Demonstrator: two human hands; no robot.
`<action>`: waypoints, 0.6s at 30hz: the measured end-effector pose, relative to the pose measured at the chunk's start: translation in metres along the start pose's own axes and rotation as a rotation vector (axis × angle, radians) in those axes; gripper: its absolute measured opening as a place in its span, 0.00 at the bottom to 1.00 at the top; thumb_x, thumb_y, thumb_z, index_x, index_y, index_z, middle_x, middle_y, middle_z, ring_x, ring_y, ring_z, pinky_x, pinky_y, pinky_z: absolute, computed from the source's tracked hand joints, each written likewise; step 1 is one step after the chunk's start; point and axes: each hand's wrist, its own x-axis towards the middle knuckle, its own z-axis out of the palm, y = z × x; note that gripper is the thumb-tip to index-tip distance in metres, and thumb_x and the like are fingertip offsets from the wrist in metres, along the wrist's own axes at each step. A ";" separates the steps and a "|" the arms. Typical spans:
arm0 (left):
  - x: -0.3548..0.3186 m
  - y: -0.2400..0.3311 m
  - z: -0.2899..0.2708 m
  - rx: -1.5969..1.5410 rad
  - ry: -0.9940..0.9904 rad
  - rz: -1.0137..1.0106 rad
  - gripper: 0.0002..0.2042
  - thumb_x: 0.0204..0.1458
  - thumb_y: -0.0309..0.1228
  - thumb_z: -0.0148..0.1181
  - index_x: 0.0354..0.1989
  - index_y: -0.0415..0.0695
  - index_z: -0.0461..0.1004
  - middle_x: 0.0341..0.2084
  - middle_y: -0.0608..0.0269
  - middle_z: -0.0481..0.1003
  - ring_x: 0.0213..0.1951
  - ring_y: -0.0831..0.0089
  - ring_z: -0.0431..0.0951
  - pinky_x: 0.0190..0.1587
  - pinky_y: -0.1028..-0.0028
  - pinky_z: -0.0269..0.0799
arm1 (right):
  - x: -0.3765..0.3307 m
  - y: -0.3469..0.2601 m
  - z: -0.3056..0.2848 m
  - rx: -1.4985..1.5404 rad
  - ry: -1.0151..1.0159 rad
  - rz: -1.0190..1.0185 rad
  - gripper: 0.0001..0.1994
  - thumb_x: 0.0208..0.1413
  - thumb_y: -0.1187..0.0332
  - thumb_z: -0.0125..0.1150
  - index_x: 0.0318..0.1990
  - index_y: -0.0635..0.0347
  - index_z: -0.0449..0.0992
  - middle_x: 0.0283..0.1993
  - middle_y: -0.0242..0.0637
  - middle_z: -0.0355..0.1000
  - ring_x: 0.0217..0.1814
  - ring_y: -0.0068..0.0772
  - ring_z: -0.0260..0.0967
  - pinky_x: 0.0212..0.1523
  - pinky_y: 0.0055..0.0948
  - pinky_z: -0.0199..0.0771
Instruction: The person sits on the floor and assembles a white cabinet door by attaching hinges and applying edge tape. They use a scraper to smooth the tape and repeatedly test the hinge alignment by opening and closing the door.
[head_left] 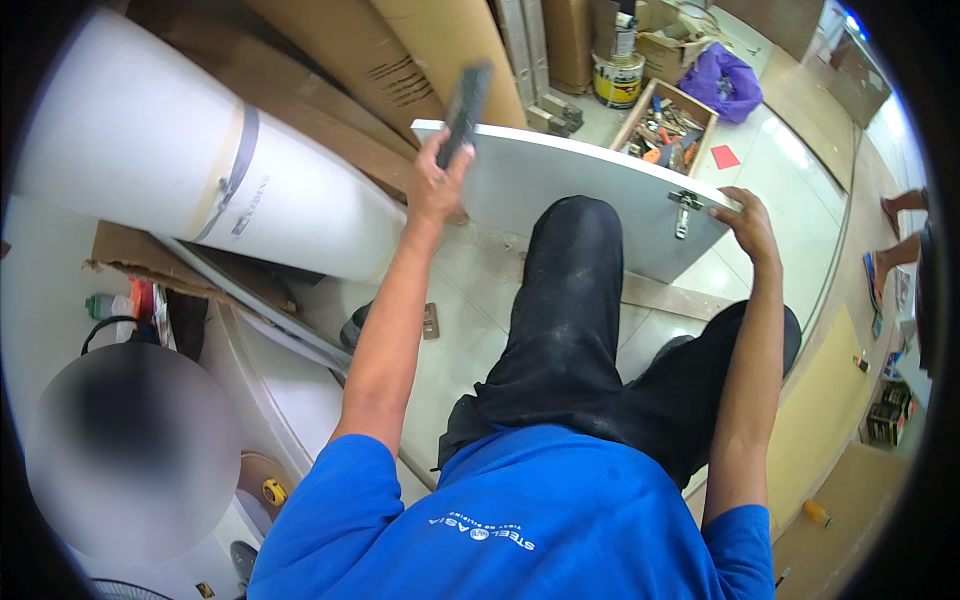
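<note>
A white cabinet door panel [560, 165] stands on its edge in front of my knees, with a metal concealed hinge [685, 212] fixed near its right end. My left hand [438, 185] is closed around a dark, flat rectangular block [468, 108] at the panel's upper left corner. Motion blurs the block a little, and I cannot tell its exact kind. At the other end, my right hand [752, 225] grips the panel's right edge, just beside the hinge. Part of the panel is hidden behind my raised knee.
Beyond the panel are a wooden tray [712, 122] of hand tools, a purple bag [722, 82] and a paint can [618, 82]. A large white roll [300, 195] and cardboard lean at left. Another person [130, 450] is at lower left; someone's legs [895, 262] show at far right.
</note>
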 end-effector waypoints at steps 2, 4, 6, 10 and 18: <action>0.018 -0.010 -0.019 -0.135 0.253 0.102 0.30 0.61 0.43 0.68 0.64 0.34 0.72 0.50 0.45 0.81 0.52 0.55 0.82 0.58 0.59 0.75 | -0.002 -0.004 -0.001 -0.008 -0.015 -0.001 0.22 0.50 0.66 0.77 0.53 0.62 0.84 0.54 0.51 0.80 0.60 0.52 0.76 0.64 0.45 0.72; 0.023 -0.019 -0.032 -0.095 0.294 0.092 0.29 0.61 0.43 0.68 0.65 0.37 0.71 0.55 0.42 0.80 0.56 0.47 0.81 0.62 0.57 0.74 | -0.003 -0.006 -0.001 0.008 -0.012 0.026 0.21 0.50 0.67 0.77 0.53 0.63 0.84 0.54 0.51 0.80 0.59 0.51 0.76 0.63 0.45 0.72; 0.021 -0.026 -0.034 0.115 0.309 0.175 0.29 0.61 0.42 0.68 0.65 0.36 0.71 0.56 0.42 0.80 0.58 0.47 0.80 0.63 0.57 0.73 | -0.002 -0.006 0.000 0.065 -0.010 0.074 0.21 0.50 0.69 0.77 0.53 0.64 0.84 0.55 0.51 0.79 0.59 0.50 0.76 0.62 0.44 0.72; 0.011 -0.029 -0.036 0.108 -0.181 -0.250 0.32 0.61 0.45 0.67 0.67 0.36 0.70 0.62 0.41 0.76 0.63 0.47 0.77 0.67 0.60 0.69 | 0.001 -0.001 -0.001 0.131 -0.097 0.116 0.20 0.50 0.70 0.77 0.51 0.66 0.83 0.47 0.46 0.82 0.50 0.45 0.78 0.58 0.41 0.73; 0.006 -0.024 -0.023 0.169 -0.221 -0.202 0.31 0.58 0.44 0.69 0.64 0.36 0.74 0.57 0.38 0.79 0.59 0.49 0.80 0.63 0.61 0.73 | -0.002 -0.002 0.000 0.133 -0.075 0.073 0.17 0.51 0.71 0.76 0.49 0.66 0.83 0.40 0.41 0.82 0.44 0.38 0.76 0.53 0.37 0.73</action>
